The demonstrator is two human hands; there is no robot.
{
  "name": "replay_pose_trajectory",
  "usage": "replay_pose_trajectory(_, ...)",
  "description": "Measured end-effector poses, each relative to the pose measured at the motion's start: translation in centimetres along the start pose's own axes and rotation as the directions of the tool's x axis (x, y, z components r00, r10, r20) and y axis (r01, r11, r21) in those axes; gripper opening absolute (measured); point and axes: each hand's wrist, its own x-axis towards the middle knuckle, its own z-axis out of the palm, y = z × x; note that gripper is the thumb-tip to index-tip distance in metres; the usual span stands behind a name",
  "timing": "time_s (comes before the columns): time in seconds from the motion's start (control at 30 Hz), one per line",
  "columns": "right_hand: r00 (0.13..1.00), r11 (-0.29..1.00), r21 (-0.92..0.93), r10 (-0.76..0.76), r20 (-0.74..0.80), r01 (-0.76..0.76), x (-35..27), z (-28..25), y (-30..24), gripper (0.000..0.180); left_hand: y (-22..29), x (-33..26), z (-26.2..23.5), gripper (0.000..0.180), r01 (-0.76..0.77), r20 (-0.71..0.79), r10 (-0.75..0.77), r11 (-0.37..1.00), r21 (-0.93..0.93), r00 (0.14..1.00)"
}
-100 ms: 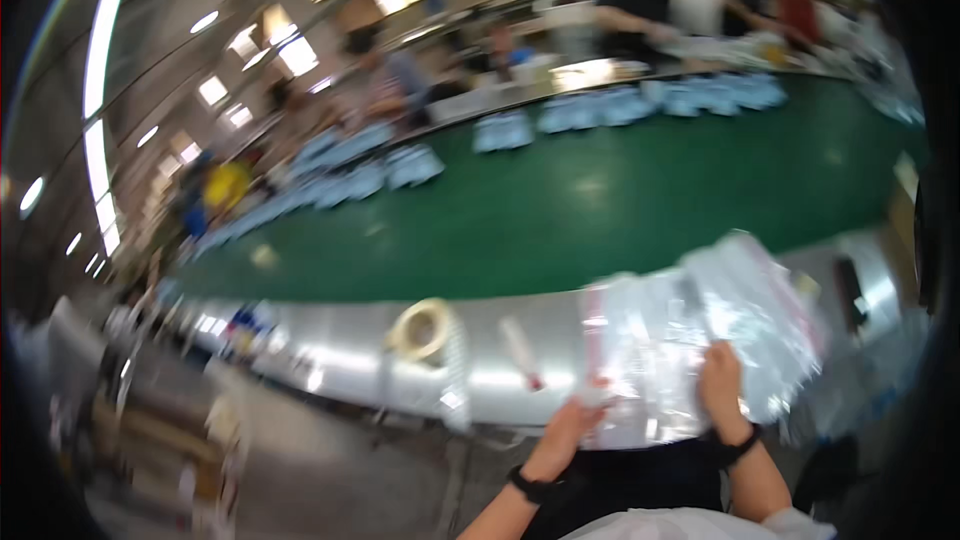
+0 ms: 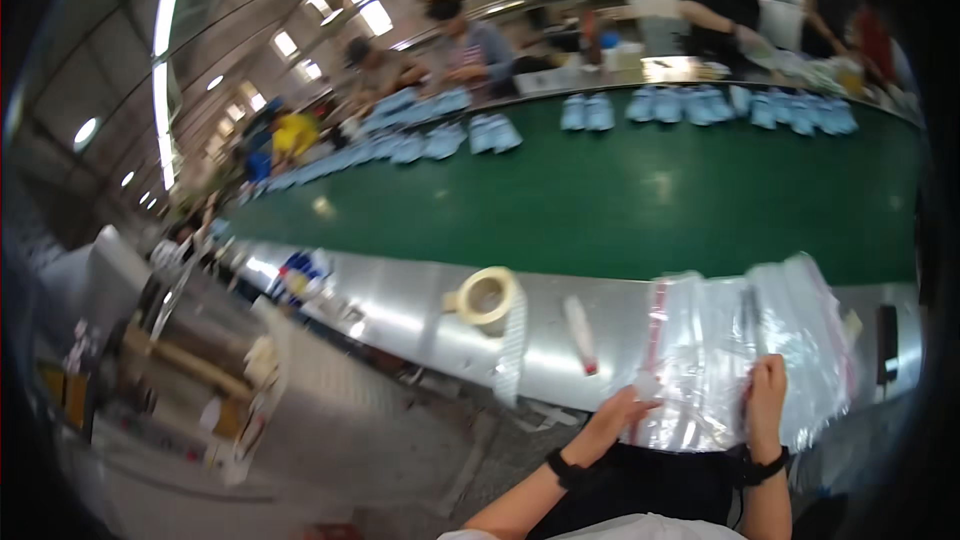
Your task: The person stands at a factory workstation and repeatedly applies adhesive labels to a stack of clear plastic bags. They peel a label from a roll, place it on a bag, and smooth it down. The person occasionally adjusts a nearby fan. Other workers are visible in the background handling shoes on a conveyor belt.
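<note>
Clear plastic bags (image 2: pixel 700 340) with a reddish seal strip lie spread over the metal ledge at the near right. My left hand (image 2: pixel 622 414) is closed at the bags' lower left edge, thumb and fingers pinching the plastic. My right hand (image 2: pixel 767 388) is curled tight around the plastic at the middle of the bags, its knuckles up. Both wrists wear black bands. Left of the bags, apart from my hands, lies a slim white tube with a red tip (image 2: pixel 580 335).
A cream tape roll (image 2: pixel 487 298) stands on the metal ledge (image 2: pixel 410 300), a patterned strip hanging beside it. Beyond runs a green conveyor belt (image 2: pixel 600 200), with several light-blue shoes (image 2: pixel 690 105) along its far side. Several people work across it, including a person in black (image 2: pixel 725 10).
My view has swung left, so the whole scene sits further right in the picture. Both hands remain on the plastic bags, with little change in grip.
</note>
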Motion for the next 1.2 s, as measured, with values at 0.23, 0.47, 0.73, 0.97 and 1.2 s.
replay_pose_trajectory(0.23,0.94,0.997,0.056,-0.076,0.333,0.06,-2.5,4.2,-0.7,0.009,3.5,-2.0,4.8,0.038,-0.354,-0.153,0.695,0.527,0.772,0.702)
replay_pose_trajectory(0.47,0.9,0.985,0.172,-0.09,0.426,0.017,-1.5,5.1,1.4,0.008,0.5,5.4,5.6,0.028,-0.048,0.371,0.098,0.989,-0.143,0.923)
replay_pose_trajectory(0.73,0.944,0.931,0.348,-0.008,0.329,-0.113,-1.5,2.0,-1.5,0.007,-4.3,7.6,2.8,0.023,0.102,0.325,0.076,0.861,-0.498,0.943)
replay_pose_trajectory(0.97,0.948,0.946,0.315,-0.031,0.318,-0.075,-1.3,0.6,-5.1,0.006,-4.4,10.0,2.7,0.033,-0.394,0.294,0.277,0.767,0.506,0.915)
replay_pose_trajectory(1.2,0.778,0.971,0.157,-0.239,0.581,0.182,-4.0,1.4,-5.0,0.044,0.8,6.5,5.3,0.053,0.376,0.361,-0.23,0.83,-0.412,0.904)
